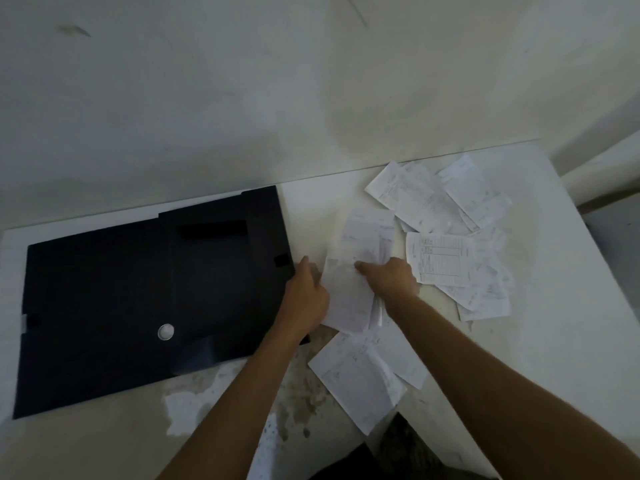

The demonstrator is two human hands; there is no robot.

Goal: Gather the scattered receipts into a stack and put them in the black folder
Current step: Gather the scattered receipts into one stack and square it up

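Observation:
The black folder point(138, 299) lies open and flat on the left of the white table. Just right of it, my left hand point(306, 292) and my right hand point(394, 278) hold a small stack of white receipts point(349, 296) from either side. My left hand grips its left edge, next to the folder's right edge. My right hand presses and grips the stack's right side. Several loose receipts point(446, 216) lie scattered to the right and behind. Two more receipts point(360, 379) lie near the table's front edge, under my arms.
The white table point(561, 306) has worn, stained patches near the front edge. A pale wall point(242, 98) rises directly behind the table. The table's right edge slants away at the far right.

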